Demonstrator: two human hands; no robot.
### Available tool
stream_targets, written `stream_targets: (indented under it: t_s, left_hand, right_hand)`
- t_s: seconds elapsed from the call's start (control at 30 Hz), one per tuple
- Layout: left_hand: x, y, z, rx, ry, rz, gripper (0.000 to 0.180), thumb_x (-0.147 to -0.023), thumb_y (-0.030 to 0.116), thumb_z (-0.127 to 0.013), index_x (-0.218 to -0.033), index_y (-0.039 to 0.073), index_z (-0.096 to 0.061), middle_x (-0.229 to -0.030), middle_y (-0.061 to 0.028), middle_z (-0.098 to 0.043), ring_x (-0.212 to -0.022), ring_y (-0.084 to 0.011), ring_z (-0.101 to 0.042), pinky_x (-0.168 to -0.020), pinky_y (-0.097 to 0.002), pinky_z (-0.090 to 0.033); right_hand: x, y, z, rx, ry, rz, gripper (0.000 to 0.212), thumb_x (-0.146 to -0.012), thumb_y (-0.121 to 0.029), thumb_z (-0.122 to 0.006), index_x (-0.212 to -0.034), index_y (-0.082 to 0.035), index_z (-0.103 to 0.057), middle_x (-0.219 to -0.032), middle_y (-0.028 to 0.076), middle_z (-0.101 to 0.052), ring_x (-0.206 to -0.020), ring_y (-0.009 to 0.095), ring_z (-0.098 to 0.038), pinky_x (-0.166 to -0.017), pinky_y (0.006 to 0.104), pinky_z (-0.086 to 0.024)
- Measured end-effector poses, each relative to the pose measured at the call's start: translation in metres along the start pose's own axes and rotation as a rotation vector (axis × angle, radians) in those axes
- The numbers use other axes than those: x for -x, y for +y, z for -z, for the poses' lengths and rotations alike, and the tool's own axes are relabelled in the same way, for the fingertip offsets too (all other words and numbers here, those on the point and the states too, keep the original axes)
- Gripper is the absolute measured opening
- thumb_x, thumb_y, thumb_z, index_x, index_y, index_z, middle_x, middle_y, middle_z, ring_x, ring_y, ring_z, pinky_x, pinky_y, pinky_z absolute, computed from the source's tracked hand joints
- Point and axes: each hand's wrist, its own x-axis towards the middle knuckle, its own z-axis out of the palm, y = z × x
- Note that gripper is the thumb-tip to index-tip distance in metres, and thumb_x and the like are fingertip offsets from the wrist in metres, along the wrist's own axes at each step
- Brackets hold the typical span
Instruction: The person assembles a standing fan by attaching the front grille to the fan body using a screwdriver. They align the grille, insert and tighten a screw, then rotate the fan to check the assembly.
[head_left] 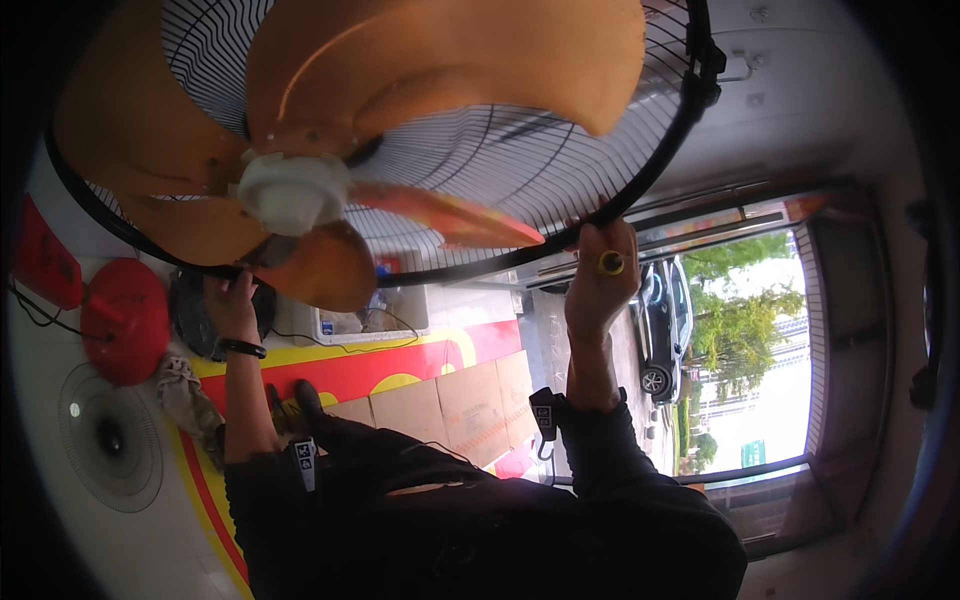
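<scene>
A large fan fills the upper view, with wide orange blades (450, 60) around a white hub (290, 190). Behind them curves a black wire guard (455, 150) with a thick rim. My left hand (232, 305) is closed at the guard's lower left rim, its fingertips partly behind a blade. On the right, my right hand (605, 275) is closed at the rim, its thumb side up. A round yellow-ringed, dark-centred end (611, 263), perhaps of a tool handle, pokes out of that fist; the rest of it is hidden.
Below the fan stands a white foam box (400, 318) with loose items. Flattened cardboard (460, 410) lies on the red and yellow floor mat (290, 365). At left are a red round base (125, 320), a clear round cover (108, 435) and a rag (185, 400). A wide opening at right shows a parked car (660, 320).
</scene>
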Motion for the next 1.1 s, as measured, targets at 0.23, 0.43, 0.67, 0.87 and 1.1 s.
stream_targets:
  t_s: [0.23, 0.43, 0.67, 0.87, 1.1]
  left_hand:
    - [-0.001, -0.002, 0.001, 0.027, -0.034, -0.021, 0.030, -0.089, 0.006, -0.068, -0.116, 0.006, -0.054, -0.108, -0.0052, -0.062, -0.100, -0.0162, -0.063, -0.078, -0.0331, -0.056]
    - [-0.005, -0.008, 0.003, 0.061, -0.058, 0.002, 0.029, -0.089, 0.005, -0.067, -0.115, 0.007, -0.054, -0.108, -0.0053, -0.064, -0.098, -0.0175, -0.066, -0.083, -0.0358, -0.055]
    - [-0.002, 0.001, 0.001, 0.032, -0.052, 0.008, 0.027, -0.088, 0.005, -0.069, -0.112, 0.005, -0.057, -0.105, -0.0057, -0.066, -0.096, -0.0170, -0.066, -0.085, -0.0361, -0.053]
    - [0.002, 0.005, 0.001, 0.055, -0.047, -0.061, 0.038, -0.087, 0.010, -0.074, -0.121, 0.003, -0.057, -0.110, -0.0068, -0.066, -0.102, -0.0161, -0.063, -0.085, -0.0337, -0.053]
    - [-0.003, -0.001, 0.005, 0.027, -0.057, -0.044, 0.048, -0.090, 0.012, -0.073, -0.130, 0.002, -0.050, -0.121, -0.0116, -0.062, -0.107, -0.0207, -0.063, -0.089, -0.0377, -0.054]
  right_hand:
    - [0.005, 0.004, 0.009, -0.253, -0.070, -0.155, 0.030, -0.101, -0.007, -0.055, -0.127, 0.008, -0.058, -0.098, 0.013, -0.071, -0.082, 0.018, -0.070, -0.071, 0.0294, -0.059]
    - [0.009, 0.004, 0.008, -0.388, -0.024, -0.240, 0.027, -0.101, -0.006, -0.055, -0.125, 0.005, -0.056, -0.104, 0.014, -0.069, -0.091, 0.020, -0.071, -0.080, 0.0312, -0.060]
    - [0.000, 0.001, 0.017, -0.289, -0.155, -0.191, 0.021, -0.097, -0.001, -0.056, -0.117, 0.001, -0.053, -0.094, 0.008, -0.064, -0.078, 0.013, -0.064, -0.072, 0.0261, -0.054]
    - [0.001, 0.005, 0.017, -0.046, -0.126, -0.076, 0.019, -0.095, -0.002, -0.061, -0.113, 0.000, -0.054, -0.087, 0.007, -0.062, -0.073, 0.012, -0.061, -0.067, 0.0274, -0.051]
    - [-0.001, 0.003, 0.021, 0.203, -0.089, -0.044, 0.017, -0.092, -0.001, -0.064, -0.106, -0.002, -0.055, -0.077, 0.005, -0.061, -0.067, 0.012, -0.059, -0.064, 0.0271, -0.049]
